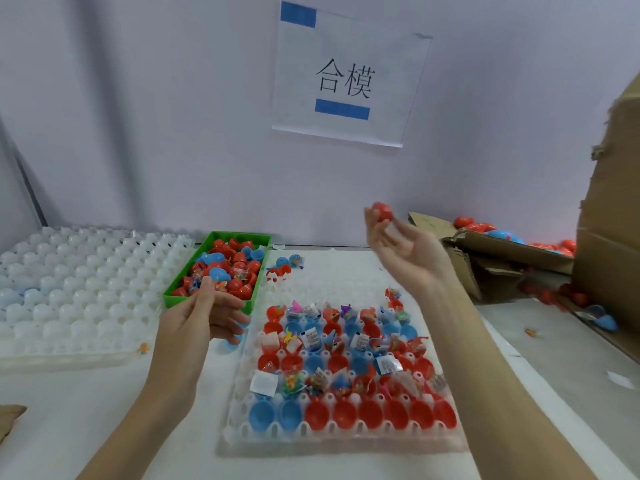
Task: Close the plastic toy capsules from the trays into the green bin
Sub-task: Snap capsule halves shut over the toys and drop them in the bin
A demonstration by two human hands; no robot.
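A red capsule point(382, 211) sits at the fingertips of the right hand point(405, 251), raised palm-up above the tabletop point(86, 410) at about two o'clock from the filled tray point(341, 434); that grip holds the capsule lightly between thumb and fingers, the image there slightly blurred. The left hand point(204, 315) hangs at nine o'clock of the filled tray, over the near corner of the green bin point(173, 296), its fingers curled around something blue that is mostly hidden, so I cannot tell what this grip holds. The green bin, at eleven o'clock from the tray, is heaped with red and blue capsules. The tray carries open red and blue halves, many with small toys and packets. An empty white tray point(69, 289) lies at nine o'clock, torn cardboard boxes point(502, 251) with more capsules at three o'clock, and a paper sign point(346, 77) hangs on the wall at twelve.
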